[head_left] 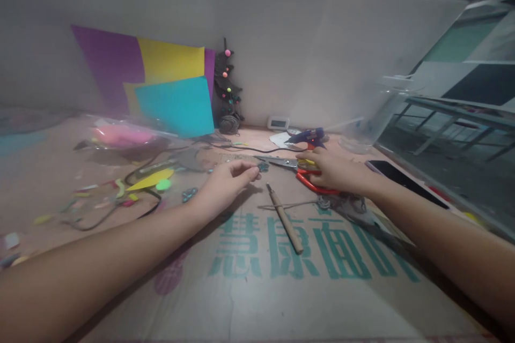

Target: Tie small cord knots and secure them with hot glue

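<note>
My left hand (227, 182) rests on the cardboard sheet (281, 278) with its fingers drawn together in a pinch on a small dark piece (263, 167) at the fingertips. My right hand (336, 171) lies over the red handles of a pair of scissors (295, 167), fingers curled onto them; the metal blades point left toward my left hand. A wooden-handled tool (285, 220) lies on the cardboard between both hands. A blue glue gun (308, 136) stands just behind my right hand.
Purple, yellow and cyan paper sheets (177, 104) lean on the back wall beside a small dark decorated tree (228, 91). Colourful scraps and a black cable (132, 193) litter the left. A clear bag with pink material (120, 136), a black phone (406, 182) and a clear container (370, 123) sit nearby.
</note>
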Action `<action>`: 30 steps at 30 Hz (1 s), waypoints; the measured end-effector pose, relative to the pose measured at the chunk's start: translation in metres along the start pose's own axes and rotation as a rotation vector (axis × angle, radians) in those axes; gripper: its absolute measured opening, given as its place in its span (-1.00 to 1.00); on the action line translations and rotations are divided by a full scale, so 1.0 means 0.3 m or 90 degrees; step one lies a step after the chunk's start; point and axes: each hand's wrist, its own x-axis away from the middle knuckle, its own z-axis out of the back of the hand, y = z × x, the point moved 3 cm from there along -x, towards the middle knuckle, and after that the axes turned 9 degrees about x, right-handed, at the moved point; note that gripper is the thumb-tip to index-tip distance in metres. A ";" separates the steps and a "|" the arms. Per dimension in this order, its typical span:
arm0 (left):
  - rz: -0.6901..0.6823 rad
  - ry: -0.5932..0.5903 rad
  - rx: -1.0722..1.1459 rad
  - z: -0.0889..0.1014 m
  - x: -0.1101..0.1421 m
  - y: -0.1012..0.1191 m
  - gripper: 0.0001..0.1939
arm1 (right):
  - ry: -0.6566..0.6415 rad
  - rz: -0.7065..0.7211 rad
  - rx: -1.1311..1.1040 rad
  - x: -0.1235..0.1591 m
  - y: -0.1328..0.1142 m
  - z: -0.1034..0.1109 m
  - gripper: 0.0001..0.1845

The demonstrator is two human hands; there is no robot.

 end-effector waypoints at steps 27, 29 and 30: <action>-0.075 0.011 0.166 0.004 0.005 -0.007 -0.79 | 0.254 0.108 -0.195 0.063 -0.136 -0.010 -0.47; -0.079 0.016 0.149 0.003 0.006 -0.002 -0.81 | 0.260 0.125 -0.199 0.065 -0.140 -0.018 -0.44; -0.084 0.017 0.141 0.002 0.006 0.002 -0.82 | 0.263 0.128 -0.200 0.065 -0.143 -0.018 -0.43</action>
